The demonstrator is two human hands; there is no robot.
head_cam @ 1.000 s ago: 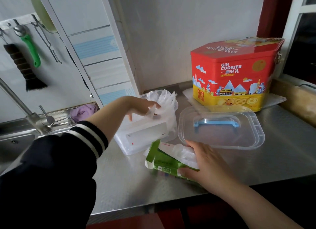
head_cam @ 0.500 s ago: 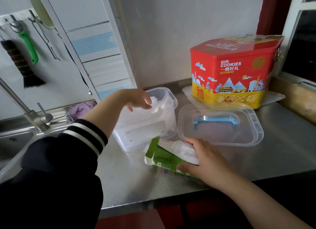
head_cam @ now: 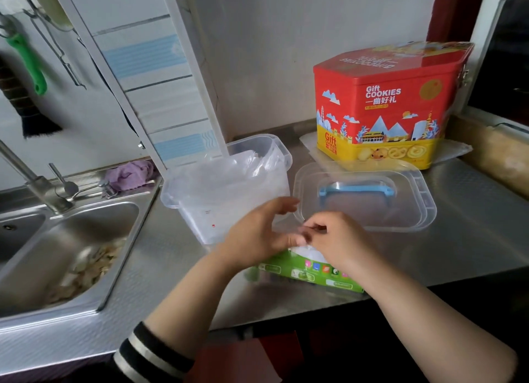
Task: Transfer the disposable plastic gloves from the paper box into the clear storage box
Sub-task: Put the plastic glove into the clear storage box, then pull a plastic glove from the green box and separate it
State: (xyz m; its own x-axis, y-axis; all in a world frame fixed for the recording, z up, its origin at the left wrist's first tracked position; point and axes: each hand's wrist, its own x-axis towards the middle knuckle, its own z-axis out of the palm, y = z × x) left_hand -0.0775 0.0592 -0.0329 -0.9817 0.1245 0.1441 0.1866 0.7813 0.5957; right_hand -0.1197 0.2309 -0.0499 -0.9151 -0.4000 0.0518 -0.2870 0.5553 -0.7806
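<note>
Green paper box at the table's front edge, both hands, left and right, pinching thin clear plastic gloves at its opening.

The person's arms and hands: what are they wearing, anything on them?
Both hands are bare, no gloves visible. The left hand has a dark sleeve with pale stripes at its cuff, pushed up the forearm. The right hand shows a bare forearm, no sleeve in view.
</note>
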